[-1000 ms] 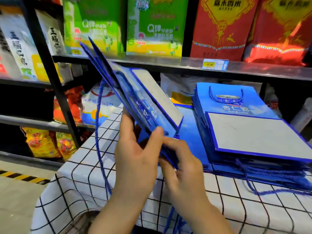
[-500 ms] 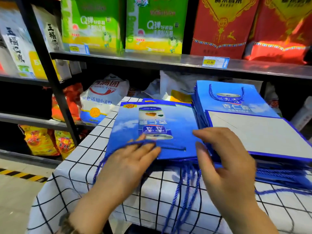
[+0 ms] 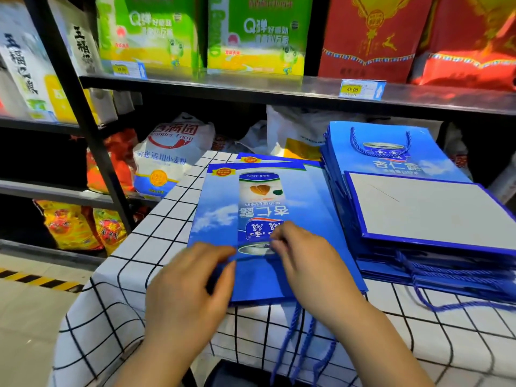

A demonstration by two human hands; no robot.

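Observation:
A flat blue paper bag (image 3: 257, 208) with a printed can lies on top of a second one on the checked tablecloth (image 3: 156, 236). Its blue rope handles (image 3: 296, 339) hang over the table's near edge. My left hand (image 3: 187, 286) rests on the bag's near left corner, its fingers fairly straight and blurred by motion. On the bag's printed face sits my right hand (image 3: 304, 261), fingers bent and their tips together. Whether they pinch anything is hidden.
A stack of the same blue bags (image 3: 405, 163), topped by a grey-bottomed one, lies right of the flat bag. Behind the table, black metal shelves (image 3: 279, 90) carry green and red boxes above, and a flour sack (image 3: 167, 155) sits below. A yellow-black floor stripe (image 3: 36, 280) runs at left.
The bag that I held up on edge a second ago now lies flat on the table. Both hands have come closer together over its near end.

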